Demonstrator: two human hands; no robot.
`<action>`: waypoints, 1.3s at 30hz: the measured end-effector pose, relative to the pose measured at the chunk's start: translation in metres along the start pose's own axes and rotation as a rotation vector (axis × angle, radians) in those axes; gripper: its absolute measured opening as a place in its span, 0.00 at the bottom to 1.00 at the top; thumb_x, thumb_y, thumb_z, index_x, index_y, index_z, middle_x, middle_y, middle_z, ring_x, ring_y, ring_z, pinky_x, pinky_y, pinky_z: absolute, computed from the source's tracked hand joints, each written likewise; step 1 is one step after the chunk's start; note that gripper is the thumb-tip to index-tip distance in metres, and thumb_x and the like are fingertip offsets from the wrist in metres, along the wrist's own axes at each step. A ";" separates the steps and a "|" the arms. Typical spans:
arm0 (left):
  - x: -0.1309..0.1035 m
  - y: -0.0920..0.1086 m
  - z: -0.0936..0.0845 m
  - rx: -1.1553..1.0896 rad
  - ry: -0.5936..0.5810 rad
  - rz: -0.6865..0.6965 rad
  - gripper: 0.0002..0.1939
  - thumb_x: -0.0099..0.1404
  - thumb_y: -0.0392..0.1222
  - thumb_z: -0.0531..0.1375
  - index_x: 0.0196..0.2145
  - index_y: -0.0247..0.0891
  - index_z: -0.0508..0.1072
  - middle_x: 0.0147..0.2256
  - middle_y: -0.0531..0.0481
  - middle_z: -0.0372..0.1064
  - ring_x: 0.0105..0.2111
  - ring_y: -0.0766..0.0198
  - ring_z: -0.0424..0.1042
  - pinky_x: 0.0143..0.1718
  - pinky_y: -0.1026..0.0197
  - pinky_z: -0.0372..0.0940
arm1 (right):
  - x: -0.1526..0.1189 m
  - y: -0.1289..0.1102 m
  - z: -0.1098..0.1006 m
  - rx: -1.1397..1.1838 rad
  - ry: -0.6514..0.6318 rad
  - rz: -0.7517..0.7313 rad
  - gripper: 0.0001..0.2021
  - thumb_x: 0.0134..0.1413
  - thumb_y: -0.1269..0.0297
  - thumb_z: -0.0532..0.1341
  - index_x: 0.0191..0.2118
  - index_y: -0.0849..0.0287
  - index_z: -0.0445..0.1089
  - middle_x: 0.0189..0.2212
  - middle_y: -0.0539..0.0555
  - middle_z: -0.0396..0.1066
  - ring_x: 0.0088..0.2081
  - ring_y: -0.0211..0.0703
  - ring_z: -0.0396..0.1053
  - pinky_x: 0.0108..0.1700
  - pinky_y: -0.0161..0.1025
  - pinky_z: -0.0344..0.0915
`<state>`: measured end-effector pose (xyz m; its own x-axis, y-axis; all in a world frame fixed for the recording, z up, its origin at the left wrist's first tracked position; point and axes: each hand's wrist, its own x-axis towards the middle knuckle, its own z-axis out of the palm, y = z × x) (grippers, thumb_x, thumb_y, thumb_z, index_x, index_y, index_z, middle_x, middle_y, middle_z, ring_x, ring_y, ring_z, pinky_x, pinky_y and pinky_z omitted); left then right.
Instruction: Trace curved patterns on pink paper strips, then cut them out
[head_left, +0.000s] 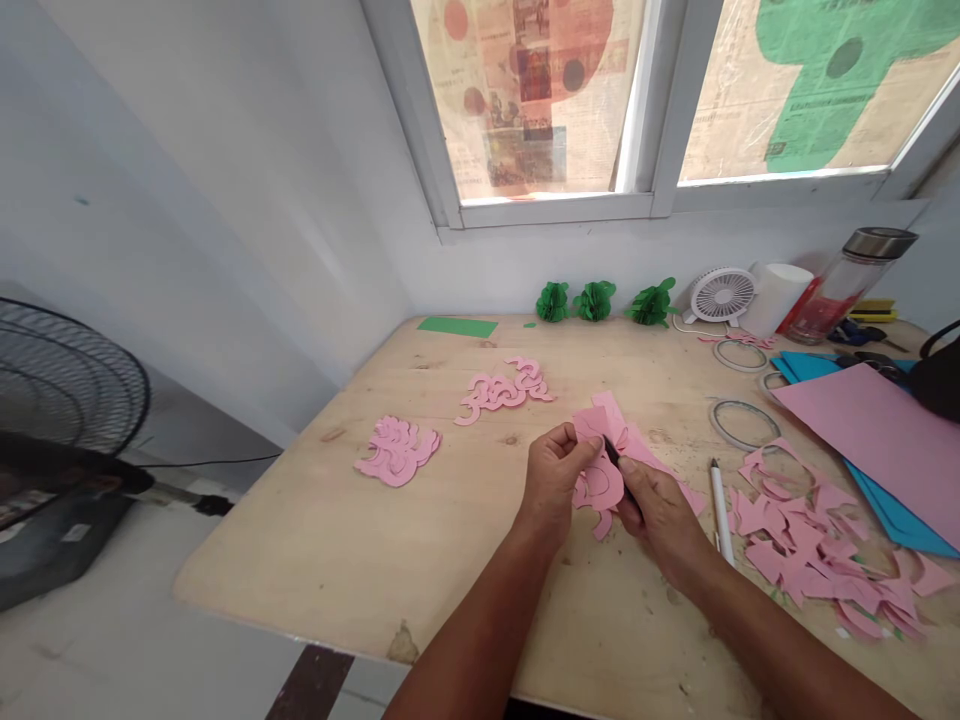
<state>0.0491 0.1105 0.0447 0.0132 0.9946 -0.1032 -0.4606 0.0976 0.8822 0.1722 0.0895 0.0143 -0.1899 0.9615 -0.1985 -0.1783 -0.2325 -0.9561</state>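
Note:
Pinched in my left hand [555, 472] is a piece of pink paper [589, 424]. My right hand [660, 508] is closed around a small dark cutting tool [611, 452], its tip at the paper close to my left thumb. Just below my fingers lie curved pink cutouts [600, 484], and a folded pink strip [651, 452] extends behind my right hand. Farther left on the table are a group of curved pink pieces [501, 390] and a stack of scalloped pink cutouts [397, 452].
On the wooden table [315, 560], a white pen [721, 510] and pink scraps [817, 550] lie right, near tape rings [745, 425] and blue sheets [877, 500]. Green paper ornaments [596, 300], a small fan [722, 295] and a glass bottle [840, 290] stand along the back.

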 end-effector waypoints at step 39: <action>0.002 0.006 -0.003 0.047 -0.019 -0.045 0.17 0.44 0.46 0.70 0.19 0.36 0.66 0.18 0.52 0.68 0.19 0.67 0.66 0.23 0.65 0.61 | -0.001 -0.011 -0.002 -0.210 -0.012 -0.052 0.25 0.52 0.39 0.55 0.27 0.59 0.65 0.12 0.41 0.48 0.16 0.31 0.43 0.19 0.33 0.40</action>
<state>0.0435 0.1133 0.0479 0.0506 0.9895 -0.1351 -0.4172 0.1439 0.8974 0.1762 0.0911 0.0242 -0.1978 0.9693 -0.1459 0.0171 -0.1454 -0.9892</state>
